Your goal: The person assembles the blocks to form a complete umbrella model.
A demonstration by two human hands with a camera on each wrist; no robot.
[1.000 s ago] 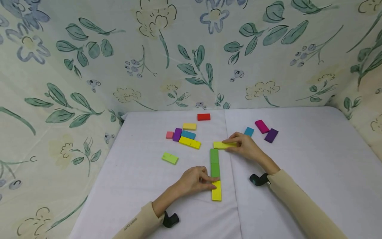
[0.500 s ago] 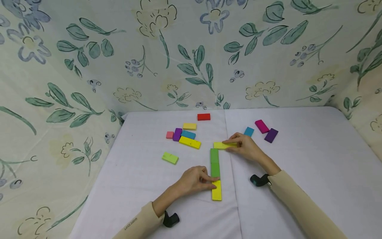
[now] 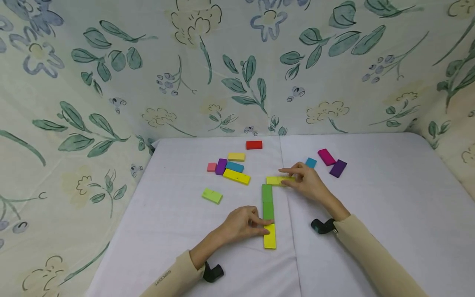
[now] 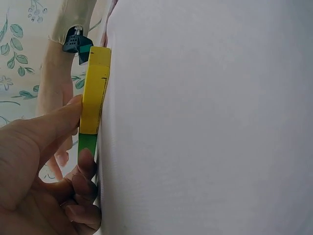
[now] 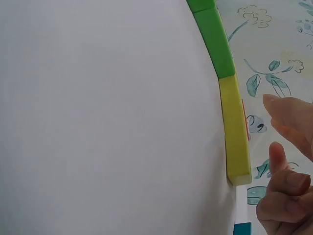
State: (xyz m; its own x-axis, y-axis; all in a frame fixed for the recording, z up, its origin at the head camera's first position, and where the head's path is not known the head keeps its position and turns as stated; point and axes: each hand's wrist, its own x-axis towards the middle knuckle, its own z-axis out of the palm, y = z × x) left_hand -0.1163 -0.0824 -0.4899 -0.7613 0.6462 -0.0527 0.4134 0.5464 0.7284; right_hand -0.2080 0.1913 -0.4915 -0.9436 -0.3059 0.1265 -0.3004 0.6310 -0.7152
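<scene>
White cloth (image 3: 167, 231) is backed by floral drapery (image 3: 237, 99), the near yellow block (image 3: 270, 240) being pinched by the left hand (image 3: 243, 225), the right hand (image 3: 307, 181) held with fingers parted.

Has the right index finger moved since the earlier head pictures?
Yes: against the yellow block beyond the green blocks, the right index finger has shifted forward, off it.

- My head camera looks forward and down from farthest off, over the white cloth-covered table (image 3: 178, 231) to the flower-printed fabric backdrop (image 3: 259, 70).
- The black camera on my left wrist (image 3: 213, 273) looks close and low, past my left hand (image 3: 243, 225) towards my right arm (image 4: 55, 73).
- My right wrist's black camera (image 3: 323, 226) is equally near and low.
- All three share rectangular green blocks (image 3: 268, 210).
</scene>
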